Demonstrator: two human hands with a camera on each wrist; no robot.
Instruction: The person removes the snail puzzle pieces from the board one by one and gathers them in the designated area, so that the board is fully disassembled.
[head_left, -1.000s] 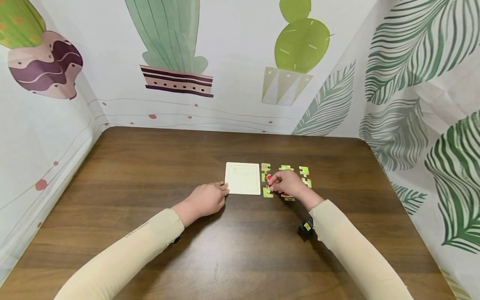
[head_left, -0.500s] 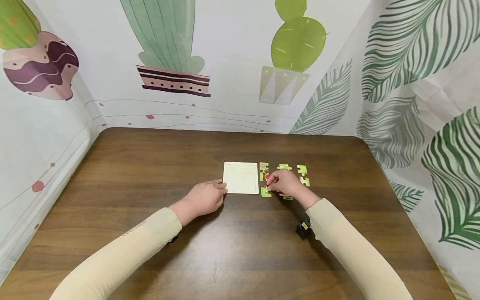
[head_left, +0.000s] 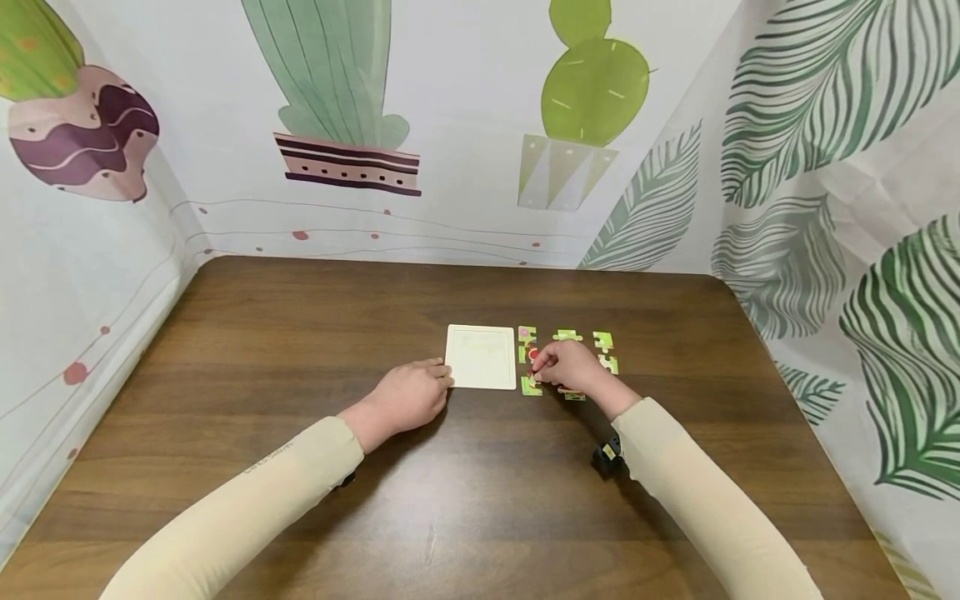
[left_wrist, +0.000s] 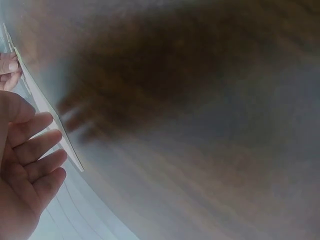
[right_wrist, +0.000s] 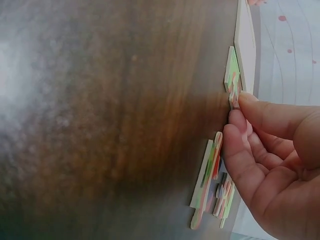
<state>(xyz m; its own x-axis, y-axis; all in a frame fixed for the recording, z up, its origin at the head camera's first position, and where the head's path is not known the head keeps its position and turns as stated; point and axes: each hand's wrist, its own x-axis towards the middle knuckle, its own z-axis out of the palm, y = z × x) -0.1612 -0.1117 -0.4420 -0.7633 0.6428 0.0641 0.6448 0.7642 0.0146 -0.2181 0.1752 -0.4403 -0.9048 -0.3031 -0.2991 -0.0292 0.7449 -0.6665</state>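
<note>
A square cream puzzle tray [head_left: 481,358] lies on the table. My left hand [head_left: 411,395] touches its left edge near the lower corner; in the left wrist view that hand [left_wrist: 32,160] has its fingers loosely extended against the tray's rim [left_wrist: 70,147]. To the right of the tray, my right hand [head_left: 573,367] pinches a green puzzle piece [head_left: 531,387] between thumb and fingers. The right wrist view has the right hand's fingertips [right_wrist: 245,97] at one end of this piece [right_wrist: 231,67], low over the table. Part of the piece is covered by the fingers.
Several other puzzle pieces lie in loose columns around the right hand, such as a green one [head_left: 603,340] at the upper right and a pink-flowered one [head_left: 527,334] beside the tray. The wooden table [head_left: 322,317] meets a patterned cloth [head_left: 465,167] behind.
The head view has shifted slightly. Both hands stay in place, the left at the tray's edge and the right on the puzzle piece.
</note>
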